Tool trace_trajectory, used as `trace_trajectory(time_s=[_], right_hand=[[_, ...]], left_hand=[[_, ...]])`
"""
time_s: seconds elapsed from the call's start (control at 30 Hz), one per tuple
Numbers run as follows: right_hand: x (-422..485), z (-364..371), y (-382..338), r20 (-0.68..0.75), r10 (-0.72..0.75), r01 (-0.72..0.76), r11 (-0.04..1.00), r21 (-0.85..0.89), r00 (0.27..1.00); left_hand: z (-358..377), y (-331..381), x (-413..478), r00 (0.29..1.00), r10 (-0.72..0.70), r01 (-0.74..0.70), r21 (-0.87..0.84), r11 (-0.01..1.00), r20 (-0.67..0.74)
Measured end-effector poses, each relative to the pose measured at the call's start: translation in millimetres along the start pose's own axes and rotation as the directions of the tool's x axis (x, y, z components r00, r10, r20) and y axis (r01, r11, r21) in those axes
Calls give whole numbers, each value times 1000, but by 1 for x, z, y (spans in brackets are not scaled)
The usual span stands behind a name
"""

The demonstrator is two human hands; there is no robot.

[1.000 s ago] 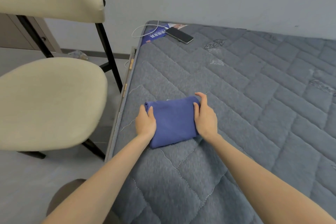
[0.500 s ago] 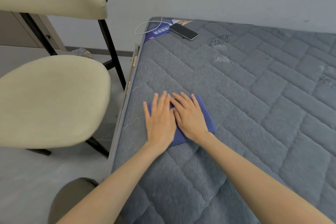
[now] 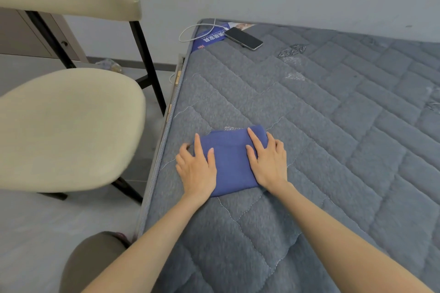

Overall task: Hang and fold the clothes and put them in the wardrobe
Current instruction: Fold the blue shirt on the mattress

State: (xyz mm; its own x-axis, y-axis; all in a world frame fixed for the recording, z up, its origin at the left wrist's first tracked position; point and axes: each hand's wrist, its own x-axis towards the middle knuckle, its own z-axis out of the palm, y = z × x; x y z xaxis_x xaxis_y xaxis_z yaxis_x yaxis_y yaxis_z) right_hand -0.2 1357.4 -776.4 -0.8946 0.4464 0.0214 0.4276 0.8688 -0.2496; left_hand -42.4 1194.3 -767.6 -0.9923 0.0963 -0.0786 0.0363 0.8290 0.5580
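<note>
A small blue garment (image 3: pixel 231 162), folded into a compact rectangle, lies on the grey quilted mattress (image 3: pixel 333 150) near its left edge. My left hand (image 3: pixel 196 169) lies flat on the garment's left side, fingers straight and spread. My right hand (image 3: pixel 267 162) presses flat on its right side, fingers extended over the fabric. Neither hand grips the cloth. The middle strip of the garment shows between the two hands. No wardrobe or hanger is in view.
A cream chair (image 3: pixel 66 126) with black legs stands close to the mattress's left edge. A black phone (image 3: pixel 244 38) with a white cable (image 3: pixel 190 32) and a blue leaflet (image 3: pixel 209 38) lie at the far corner by the wall. My knee (image 3: pixel 92 261) shows at bottom left.
My hands, pressed together on the middle of the garment half a second ago, have slid apart to its left and right sides, exposing the centre of the fold.
</note>
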Motion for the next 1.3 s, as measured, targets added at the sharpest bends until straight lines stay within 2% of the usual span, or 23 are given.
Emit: trace_trajectory(time_s=[0.07, 0.17, 0.3, 0.4, 0.57, 0.83, 0.97, 1.1, 1.3], right_hand=[[-1, 0, -3, -52, 22, -20, 999, 29, 998], [1, -4, -4, -45, 54, -45, 981, 189, 998], [7, -9, -4, 63, 109, -122, 952, 282, 992], [13, -14, -3, 138, 135, -176, 921, 348, 981], [12, -33, -8, 168, 125, -202, 773, 601, 978], [4, -67, -51, 101, 27, -90, 712, 696, 995], [-1, -88, -94, 34, -76, 28, 691, 723, 997], [-11, -106, -151, -29, -189, 145, 634, 760, 981], [-38, -118, -256, -62, -347, 260, 559, 788, 936]], left_hand=[[-3, 6, -6, 994, -106, 105, -157, 982, -1], [-5, 13, -11, 976, -203, 216, -377, 901, 73], [-6, 18, -6, 932, -301, 361, -475, 802, 200], [-8, 13, 6, 904, -311, 424, -532, 733, 292], [-20, 3, 9, 930, -234, 366, -639, 677, 285], [-78, -12, 6, 972, -165, 237, -708, 665, 170], [-125, -26, 2, 989, -146, 126, -722, 681, 35], [-177, -54, -5, 986, -164, 94, -758, 646, -17], [-260, -120, -23, 957, -265, 74, -782, 619, -119]])
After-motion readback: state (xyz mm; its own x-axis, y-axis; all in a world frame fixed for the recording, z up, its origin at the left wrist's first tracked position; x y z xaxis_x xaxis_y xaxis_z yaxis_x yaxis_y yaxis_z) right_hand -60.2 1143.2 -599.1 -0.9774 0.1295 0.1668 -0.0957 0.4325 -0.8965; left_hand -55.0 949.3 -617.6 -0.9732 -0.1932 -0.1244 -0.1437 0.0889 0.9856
